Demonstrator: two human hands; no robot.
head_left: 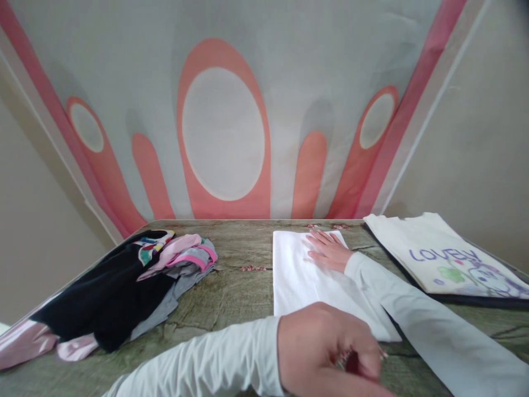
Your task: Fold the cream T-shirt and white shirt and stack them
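Observation:
A folded white garment [294, 275] lies flat on the table in the middle of the view. My right hand [329, 251] rests palm down on its far part, the fingers spread. My left hand [326, 344] is nearer the camera, over the garment's near edge. Its fingers are loosely bent, with a gap through which the tabletop shows; no object is visible in it, and the fingertips are partly out of frame. The left hand and forearm cover some of the garment's near side, while the right forearm crosses its right side.
On the left of the wood-patterned table [231, 292] is a loose heap of black, pink and grey clothes [119, 281]. At the right lies a stack of folded clothes [438, 242], the top one cream with "LOVELY" lettering. A wall with pink shapes rises behind.

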